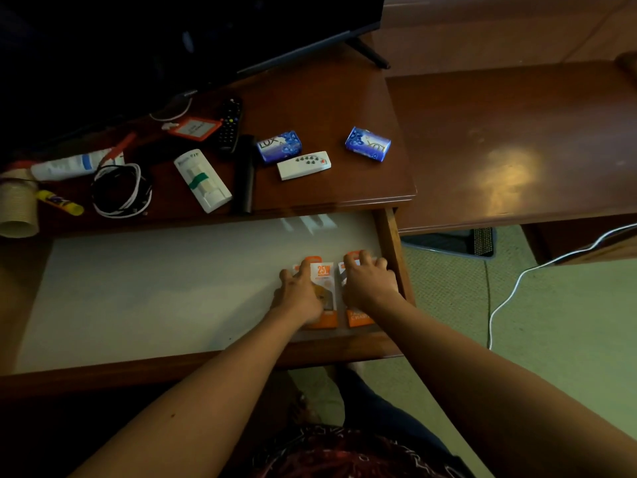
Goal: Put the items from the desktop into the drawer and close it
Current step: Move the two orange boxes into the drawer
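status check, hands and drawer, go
Left hand and right hand each on an orange box in open drawer. Two soap bars, remotes still on desktop. Nothing blocking.

A single head-worn wide-angle camera supplies the only view; there is no second view to share coverage. It looks forward and steeply down from above the person's lap. The open drawer [172, 288] fills the middle of the frame at close range, with both forearms entering from the bottom edge. The desktop [310, 108] lies beyond it, toward the top. The carpeted floor [551, 322] occupies the right. Straight edges bow toward the frame borders.
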`<state>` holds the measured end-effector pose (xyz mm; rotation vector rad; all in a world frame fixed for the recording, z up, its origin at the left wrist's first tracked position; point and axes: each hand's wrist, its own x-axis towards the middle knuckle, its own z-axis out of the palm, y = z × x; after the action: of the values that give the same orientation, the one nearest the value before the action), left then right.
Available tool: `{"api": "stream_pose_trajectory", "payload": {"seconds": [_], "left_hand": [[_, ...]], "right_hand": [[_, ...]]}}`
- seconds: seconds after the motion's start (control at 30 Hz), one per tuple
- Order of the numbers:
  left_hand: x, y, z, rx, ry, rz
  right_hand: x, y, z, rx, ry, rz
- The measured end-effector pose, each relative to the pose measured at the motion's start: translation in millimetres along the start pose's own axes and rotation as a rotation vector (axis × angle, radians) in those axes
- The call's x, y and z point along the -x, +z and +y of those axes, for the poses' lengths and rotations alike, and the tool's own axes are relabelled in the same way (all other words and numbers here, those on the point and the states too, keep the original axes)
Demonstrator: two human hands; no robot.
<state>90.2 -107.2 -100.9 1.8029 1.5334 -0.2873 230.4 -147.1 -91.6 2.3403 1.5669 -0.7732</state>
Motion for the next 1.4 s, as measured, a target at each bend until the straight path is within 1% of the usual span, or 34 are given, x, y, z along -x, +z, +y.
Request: {"api": "stream_pose_trajectory", "payload": {"seconds": [0.13,0.3,0.4,0.67,0.83,0.97,1.03,1.13,1.27,1.4], "left_hand": [[-1,2,0,0.038,0.012,-0.031],[5,12,3,0.078,0.021,-0.054],[8,20,7,0.054,0.047,-0.05],[9,20,8,0.026,0.052,-0.035],[10,17,12,0.04,0.059,-0.045],[15,15,16,-0.012,0.028,-0.061],[19,11,22,-0.077,0.019,-0.024],[21,-12,39,-0.143,0.102,0.113],[12,-60,73,-0.109,0.234,0.322],[-9,-105,99,-0.078,0.317,0.435]], "right_hand": [[3,2,4,0.058,-0.04,-0.028],[8,1,12,0.063,-0.015,-0.006],[12,0,16,0.074,-0.025,0.009],[17,2,16,0.087,-0.04,0.051],[18,1,17,0.073,-0.049,0.053],[22,2,17,0.035,-0.036,0.021],[24,-5,15,-0.036,-0.02,0.026],[23,-29,12,-0.133,-0.042,0.157],[5,-77,6,-0.272,-0.109,0.346],[-18,-124,-1,-0.305,-0.117,0.423]]}}
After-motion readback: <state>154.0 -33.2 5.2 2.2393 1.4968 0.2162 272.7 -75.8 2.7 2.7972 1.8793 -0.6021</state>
